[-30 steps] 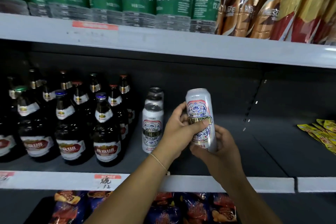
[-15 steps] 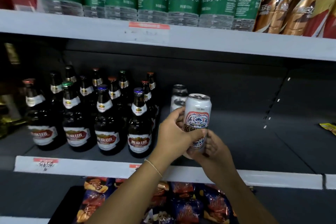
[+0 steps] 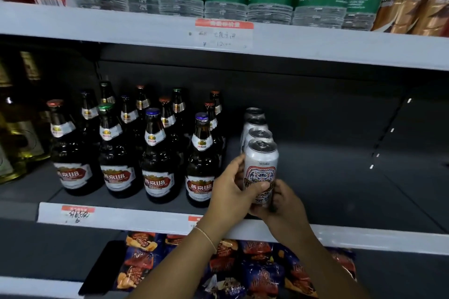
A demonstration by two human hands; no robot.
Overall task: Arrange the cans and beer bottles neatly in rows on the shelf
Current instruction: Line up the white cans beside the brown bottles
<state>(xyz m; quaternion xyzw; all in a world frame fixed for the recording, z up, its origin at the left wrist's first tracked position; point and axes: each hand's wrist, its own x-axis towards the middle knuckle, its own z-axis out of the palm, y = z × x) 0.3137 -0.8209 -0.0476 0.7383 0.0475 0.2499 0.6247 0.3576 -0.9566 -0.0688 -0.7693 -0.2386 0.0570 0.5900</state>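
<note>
Both hands, left (image 3: pixel 228 192) and right (image 3: pixel 283 204), clasped an upright can (image 3: pixel 261 167) at the shelf's (image 3: pixel 145 217) front edge, directly before the can row (image 3: pixel 255 126).

Two hands hold one silver can (image 3: pixel 261 167) at the front of the dark shelf (image 3: pixel 340 177). The left hand (image 3: pixel 229 192) wraps its left side; the right hand (image 3: pixel 283 204) cups its bottom. Three more cans (image 3: pixel 256 126) line up right behind it. Brown beer bottles (image 3: pixel 155 153) stand in rows to the left.
</note>
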